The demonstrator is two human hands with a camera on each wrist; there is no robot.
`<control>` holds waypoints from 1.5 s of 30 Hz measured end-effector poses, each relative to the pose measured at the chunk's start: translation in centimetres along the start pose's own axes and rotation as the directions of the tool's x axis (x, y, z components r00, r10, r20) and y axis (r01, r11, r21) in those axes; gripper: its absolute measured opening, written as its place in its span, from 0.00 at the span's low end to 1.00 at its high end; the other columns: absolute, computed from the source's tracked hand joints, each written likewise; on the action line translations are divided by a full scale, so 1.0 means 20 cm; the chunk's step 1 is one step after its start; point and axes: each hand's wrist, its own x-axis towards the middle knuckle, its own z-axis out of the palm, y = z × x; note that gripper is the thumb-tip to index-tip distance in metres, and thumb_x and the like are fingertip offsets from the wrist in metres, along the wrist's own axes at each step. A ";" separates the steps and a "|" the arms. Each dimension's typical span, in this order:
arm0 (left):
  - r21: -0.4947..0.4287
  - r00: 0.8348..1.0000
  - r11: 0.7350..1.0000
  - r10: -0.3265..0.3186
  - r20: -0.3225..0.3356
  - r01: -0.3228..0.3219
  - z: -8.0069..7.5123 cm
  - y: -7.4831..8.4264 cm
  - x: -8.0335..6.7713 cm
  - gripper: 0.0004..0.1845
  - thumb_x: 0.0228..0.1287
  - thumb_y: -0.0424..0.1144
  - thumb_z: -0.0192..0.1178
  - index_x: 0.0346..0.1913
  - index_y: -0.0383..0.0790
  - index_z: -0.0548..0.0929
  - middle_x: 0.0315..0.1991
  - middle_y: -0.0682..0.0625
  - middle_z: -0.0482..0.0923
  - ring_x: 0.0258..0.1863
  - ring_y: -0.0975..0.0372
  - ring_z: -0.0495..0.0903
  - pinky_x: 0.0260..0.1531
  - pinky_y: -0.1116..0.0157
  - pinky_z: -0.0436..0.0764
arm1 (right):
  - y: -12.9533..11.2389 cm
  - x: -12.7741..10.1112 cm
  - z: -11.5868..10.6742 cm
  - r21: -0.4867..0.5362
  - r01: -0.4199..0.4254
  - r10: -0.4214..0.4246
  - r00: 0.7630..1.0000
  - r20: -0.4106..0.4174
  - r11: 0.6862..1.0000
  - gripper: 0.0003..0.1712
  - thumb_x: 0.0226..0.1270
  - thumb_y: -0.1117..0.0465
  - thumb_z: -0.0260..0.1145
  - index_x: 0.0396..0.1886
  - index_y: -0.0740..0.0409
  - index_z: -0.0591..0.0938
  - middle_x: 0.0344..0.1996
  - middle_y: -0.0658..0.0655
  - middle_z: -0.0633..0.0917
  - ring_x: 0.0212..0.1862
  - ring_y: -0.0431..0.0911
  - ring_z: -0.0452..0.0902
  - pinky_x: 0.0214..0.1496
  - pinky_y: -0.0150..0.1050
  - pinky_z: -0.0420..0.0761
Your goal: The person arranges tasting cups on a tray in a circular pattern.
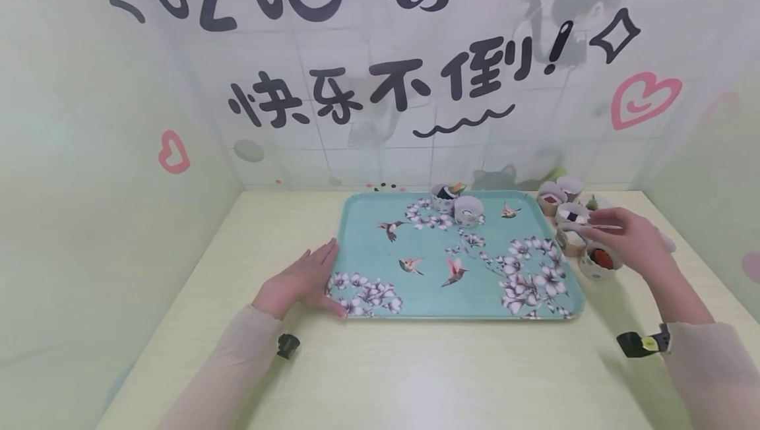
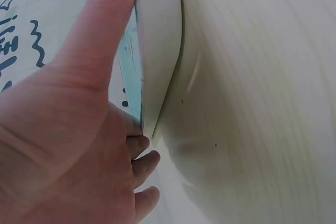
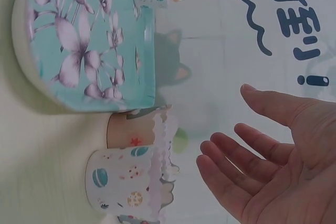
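A turquoise tray (image 1: 365, 232) printed with blossoms and birds lies on the table. My left hand (image 1: 305, 279) rests at its front left corner, fingers extended along the left rim and thumb at the front; the left wrist view shows the thumb against the tray's pale side (image 2: 160, 40). Over several small paper cups beside the tray's right edge hovers my right hand (image 1: 632, 240). Its fingers are relaxed and hold nothing in the right wrist view, where a white patterned cup (image 3: 123, 179) and a brown cup (image 3: 128, 132) stand below. One cup (image 1: 598, 264) has something red inside.
Two paper cups, a white one (image 1: 468, 211) and one with a dark and orange filling (image 1: 442, 199), stand at the tray's back. Behind the table (image 1: 415, 370) rises a white wall (image 1: 380, 153) with black lettering; pale side walls flank it.
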 end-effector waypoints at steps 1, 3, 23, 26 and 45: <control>-0.002 1.000 1.000 -0.001 0.001 0.001 0.00 0.00 0.00 0.74 0.41 0.68 0.74 0.77 0.24 0.43 0.80 0.31 0.39 0.80 0.41 0.44 0.79 0.42 0.48 | 0.01 -0.01 0.00 -0.003 -0.004 0.004 1.000 -0.003 1.000 0.38 0.74 0.43 0.59 0.66 0.71 0.69 0.63 0.77 0.72 0.64 0.73 0.69 0.48 0.52 0.88; -0.007 1.000 1.000 0.000 0.000 0.000 0.00 0.00 0.00 0.74 0.41 0.68 0.74 0.77 0.24 0.43 0.80 0.31 0.39 0.80 0.41 0.44 0.79 0.42 0.48 | 0.02 -0.02 -0.01 -0.017 -0.009 0.009 1.000 -0.012 1.000 0.38 0.74 0.43 0.59 0.66 0.70 0.69 0.63 0.76 0.73 0.64 0.73 0.70 0.46 0.50 0.87; -0.017 1.000 1.000 0.002 -0.001 -0.002 0.02 -0.02 0.01 0.75 0.40 0.68 0.74 0.77 0.24 0.42 0.80 0.31 0.38 0.80 0.41 0.44 0.79 0.42 0.49 | 0.16 -0.10 -0.03 -0.040 -0.018 0.015 0.998 -0.060 0.999 0.36 0.73 0.46 0.61 0.65 0.73 0.69 0.60 0.78 0.74 0.55 0.65 0.77 0.41 0.40 0.81; -0.018 1.000 1.000 0.004 0.001 -0.004 0.02 -0.02 0.01 0.75 0.40 0.69 0.74 0.77 0.24 0.42 0.80 0.31 0.38 0.80 0.41 0.44 0.79 0.42 0.49 | 0.18 -0.11 -0.04 -0.034 -0.029 0.027 0.998 -0.059 0.999 0.37 0.73 0.46 0.61 0.66 0.74 0.68 0.60 0.79 0.74 0.55 0.65 0.77 0.42 0.43 0.82; -0.027 1.000 1.000 0.002 0.006 -0.001 0.01 -0.01 0.01 0.75 0.41 0.67 0.74 0.77 0.24 0.41 0.80 0.31 0.38 0.80 0.41 0.43 0.79 0.43 0.49 | 0.28 -0.15 -0.02 -0.030 0.005 -0.007 0.998 -0.059 1.000 0.38 0.71 0.51 0.65 0.64 0.78 0.67 0.59 0.82 0.73 0.33 0.07 0.55 0.32 0.26 0.75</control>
